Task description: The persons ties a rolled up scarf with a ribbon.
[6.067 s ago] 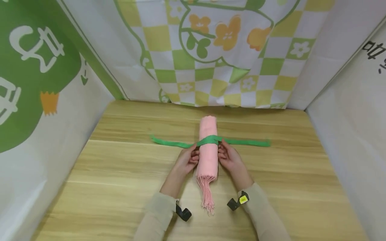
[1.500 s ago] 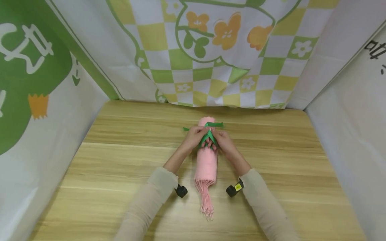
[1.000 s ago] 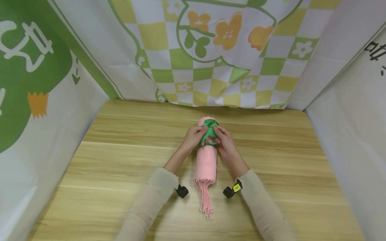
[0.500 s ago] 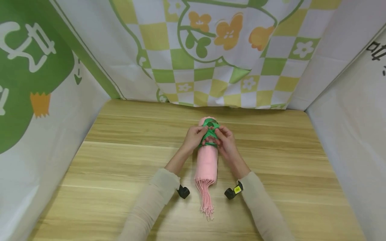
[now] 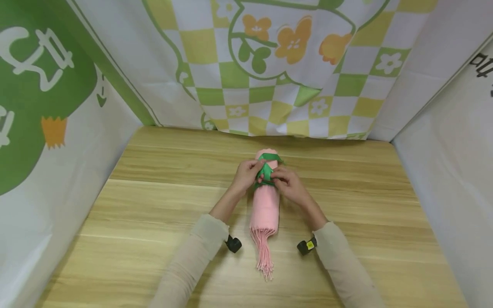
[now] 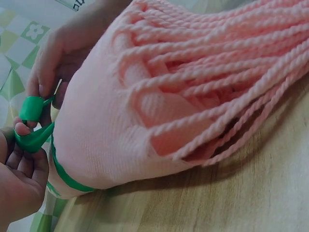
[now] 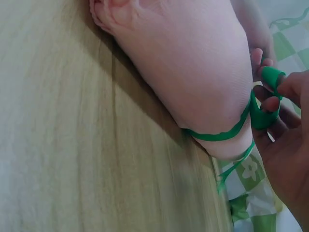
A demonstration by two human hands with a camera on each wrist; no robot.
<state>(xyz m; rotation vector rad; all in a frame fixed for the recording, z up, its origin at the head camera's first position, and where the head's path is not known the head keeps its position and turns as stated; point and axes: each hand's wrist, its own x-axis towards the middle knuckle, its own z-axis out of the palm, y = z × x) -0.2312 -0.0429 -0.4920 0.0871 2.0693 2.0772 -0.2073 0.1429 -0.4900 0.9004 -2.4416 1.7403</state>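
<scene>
A rolled pink scarf (image 5: 265,208) lies lengthwise on the table, its twisted fringe (image 5: 263,252) pointing toward me. Around its far half goes a green ribbon (image 5: 271,157), with loops standing up between my hands. My left hand (image 5: 245,176) pinches a loop from the left, thumb on top. From the other side, my right hand (image 5: 291,184) holds the ribbon with bent fingers. In the left wrist view, green loops (image 6: 32,109) bend around the fingertips just off the scarf. The right wrist view shows the ribbon band (image 7: 217,136) lying against the roll.
The wooden table (image 5: 154,205) extends on both sides of the scarf. A checked, flower-printed cloth (image 5: 289,94) hangs along its back edge. White printed walls (image 5: 450,158) close in the sides. Small black cameras (image 5: 233,244) sit on both wrists.
Six seconds ago the ribbon's ends stretched flat to both sides; now they are gathered over the scarf in loops. In the last half second my right hand has turned and its wrist swung rightward.
</scene>
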